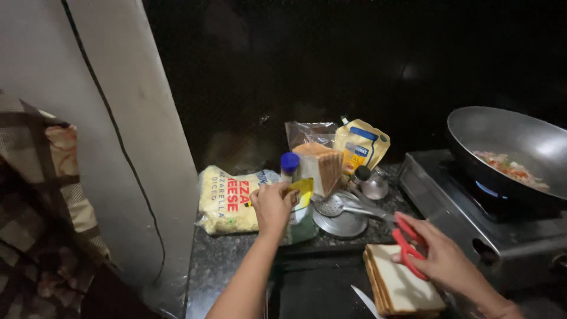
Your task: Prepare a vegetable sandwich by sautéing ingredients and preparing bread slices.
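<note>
On dark counter, bottle [297,204] is gripped by left hand [271,207], red scissors [406,247] by right hand [440,257] over stacked bread [398,289]; cutting likely needs bottle steadied.

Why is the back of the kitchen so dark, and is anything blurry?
Head view: light falls only on the near counter, so the wall behind is black; the wok shows a soft sheen, with a blue flame below it; the left hand on the bottle and the right hand with red scissors look slightly soft.
</note>
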